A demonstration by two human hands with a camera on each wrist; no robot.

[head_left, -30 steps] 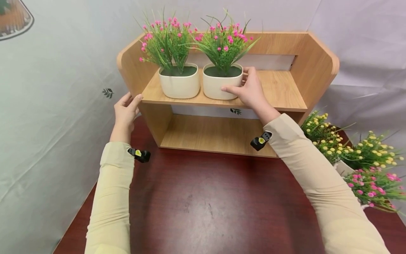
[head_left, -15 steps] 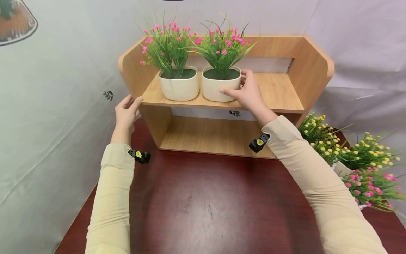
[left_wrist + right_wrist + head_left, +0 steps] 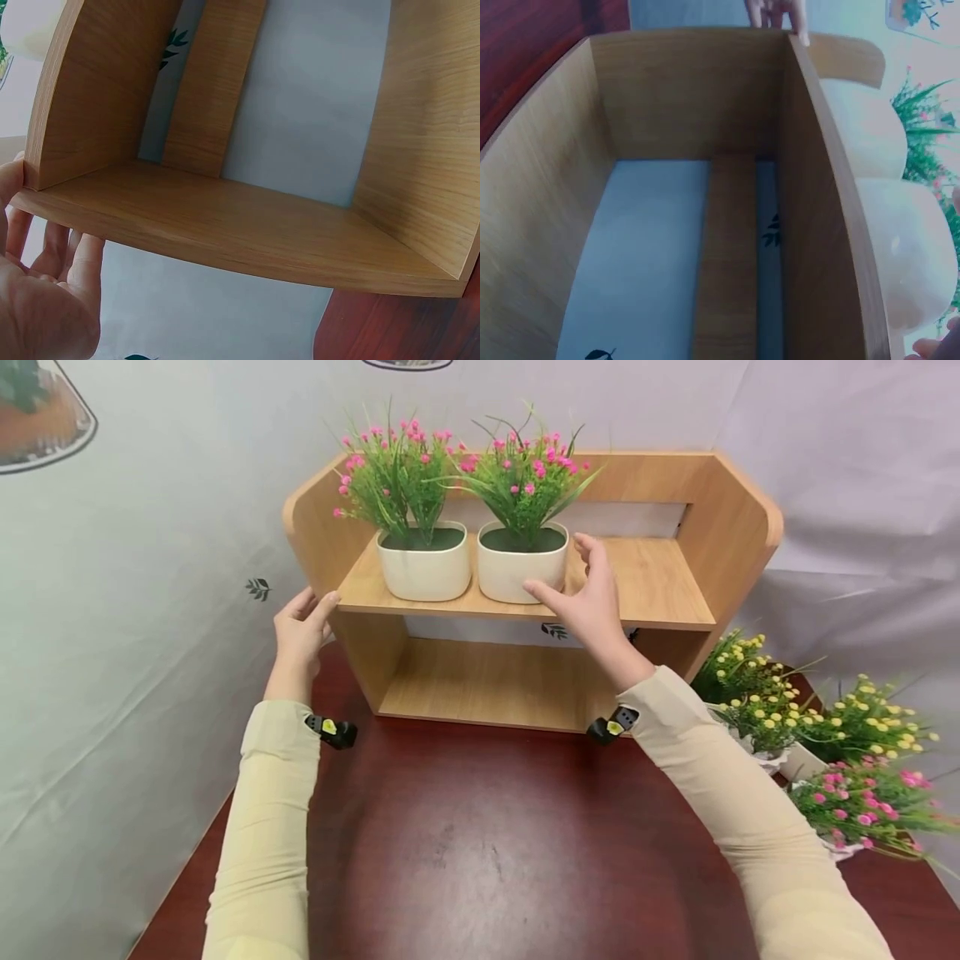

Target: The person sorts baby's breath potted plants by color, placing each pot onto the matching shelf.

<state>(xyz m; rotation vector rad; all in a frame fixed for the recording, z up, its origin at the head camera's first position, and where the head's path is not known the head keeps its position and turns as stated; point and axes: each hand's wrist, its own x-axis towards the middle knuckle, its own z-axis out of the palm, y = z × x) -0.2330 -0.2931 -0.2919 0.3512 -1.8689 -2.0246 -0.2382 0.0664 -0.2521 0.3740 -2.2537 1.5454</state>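
Observation:
On the upper board of the wooden shelf (image 3: pixel 660 581), two white flower pots (image 3: pixel 425 575) with pink flowers stand side by side near the left. My right hand (image 3: pixel 594 610) is spread at the right pot (image 3: pixel 519 575), thumb before its front and fingers beyond its right side; a gap shows at the fingers, and whether the thumb touches is unclear. Only bits of its fingertips (image 3: pixel 934 349) show in the right wrist view. My left hand (image 3: pixel 298 635) grips the shelf's left edge, thumb at the front corner and fingers against the outer side, as the left wrist view shows.
More potted plants, yellow (image 3: pixel 761 706) and pink (image 3: pixel 862 797), stand at the right of the dark red table (image 3: pixel 465 827), close to my right forearm. A pale cloth wall (image 3: pixel 150 610) hangs behind and to the left. The shelf has a lower compartment (image 3: pixel 495 677).
My right hand has let go of the right pot, its fingers opening away to the right and slightly down. The left hand keeps its grip; the head view has tilted up slightly.

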